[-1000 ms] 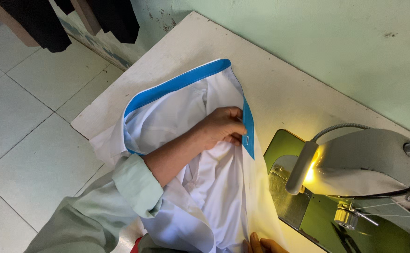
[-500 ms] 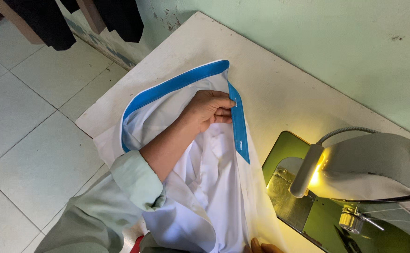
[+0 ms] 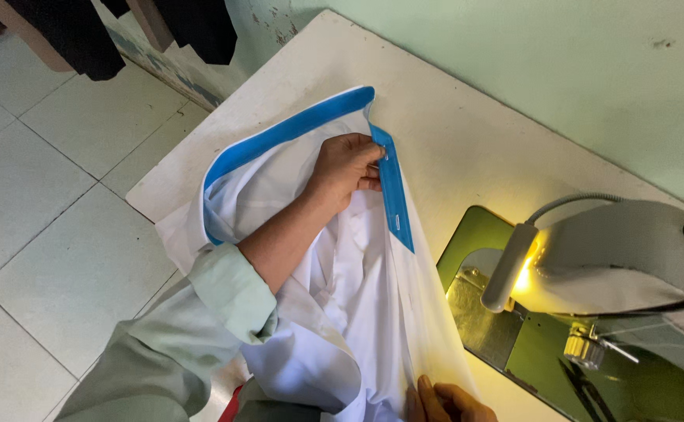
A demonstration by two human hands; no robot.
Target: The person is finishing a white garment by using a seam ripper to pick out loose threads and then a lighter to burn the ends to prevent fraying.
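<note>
Between the fingers (image 3: 369, 160) of the left hand (image 3: 346, 168) is a strip of blue trim (image 3: 395, 195) on a white garment (image 3: 357, 289). Those fingers are curled almost shut and pinch the trim near its top end, right by the corner where the long blue band (image 3: 279, 134) turns. Under the hand and all around it the white cloth lies in soft folds on the pale table (image 3: 467, 133). Behind the hand, the arm goes back into a light green sleeve (image 3: 232, 297), rolled at the cuff. Far below the left fingers, at the bottom edge of the view, the right hand (image 3: 447, 402) peeks in. Its fingers press on the lower edge of the white cloth, but most of the hand is cut off, so how tight they are cannot be told. Off to the right of both hands sits a sewing machine (image 3: 631, 266) on a green base (image 3: 537, 352), with a small lamp (image 3: 510, 266) glowing yellow. Left of the table is a tiled floor (image 3: 60, 195).
</note>
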